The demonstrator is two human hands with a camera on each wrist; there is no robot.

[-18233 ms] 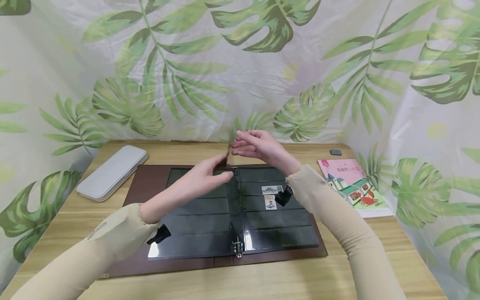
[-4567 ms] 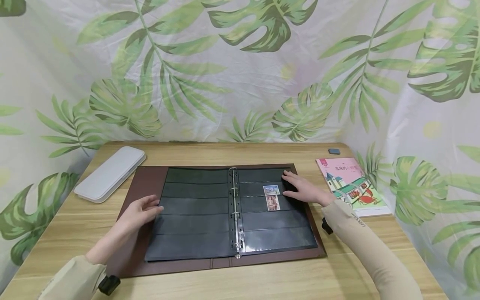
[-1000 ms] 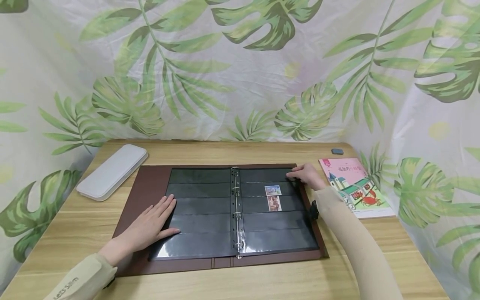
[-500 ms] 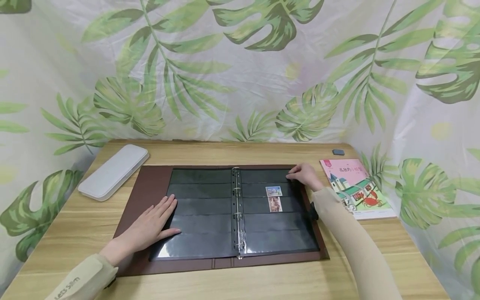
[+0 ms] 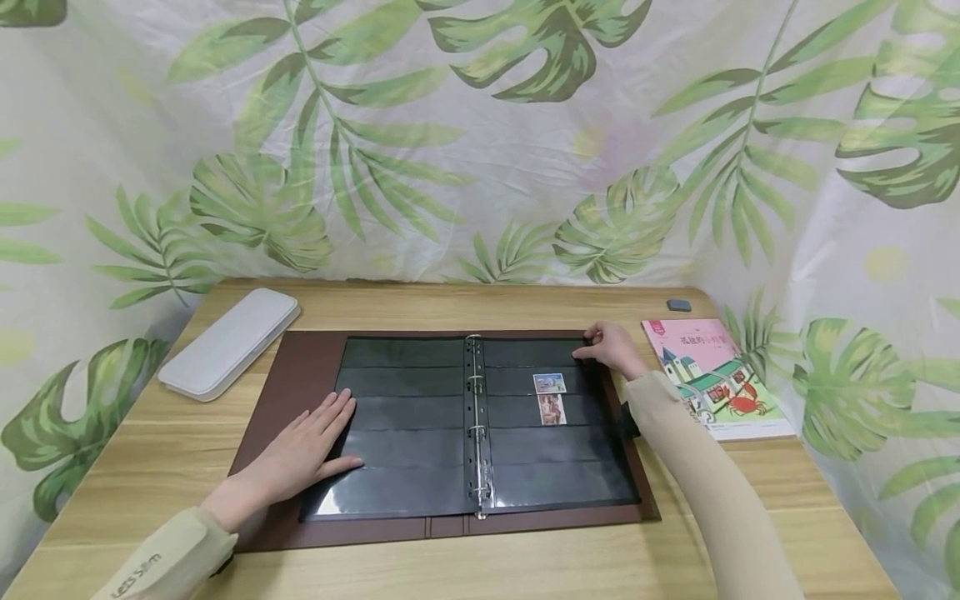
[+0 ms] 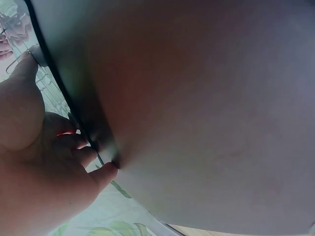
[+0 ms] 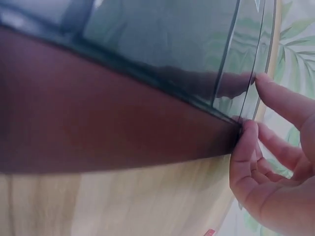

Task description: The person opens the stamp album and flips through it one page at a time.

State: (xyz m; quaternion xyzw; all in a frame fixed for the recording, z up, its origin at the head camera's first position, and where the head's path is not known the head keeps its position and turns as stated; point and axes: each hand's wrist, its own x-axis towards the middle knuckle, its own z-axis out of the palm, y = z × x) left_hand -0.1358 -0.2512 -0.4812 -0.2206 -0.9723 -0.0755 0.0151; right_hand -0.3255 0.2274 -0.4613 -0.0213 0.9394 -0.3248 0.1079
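Note:
A stamp album (image 5: pixel 258 417) with a brown cover and ring binding lies open on the table. Two small coloured stamps, a bluish one (image 5: pixel 549 383) above a reddish one (image 5: pixel 552 409), sit in pockets of its black right page (image 5: pixel 555 483). My left hand (image 5: pixel 296 454) rests flat, fingers spread, on the outer edge of the left page (image 5: pixel 405 450). At the right page's top outer corner, my right hand (image 5: pixel 613 348) pinches the page; in the right wrist view its curled fingers (image 7: pixel 243 147) meet that corner, with another digit touching the page's surface.
A pale grey case (image 5: pixel 228 343) lies at the back left of the wooden table (image 5: pixel 390 310). At the right are a pink picture book (image 5: pixel 720 379) and a small blue-grey block (image 5: pixel 678 305). A leaf-patterned curtain (image 5: pixel 480 142) stands behind the table.
Different stamps show than 18 seconds ago, when both hands were raised over the binding. Since then, my left hand has come down on the left page; my right hand has moved to the right page's corner.

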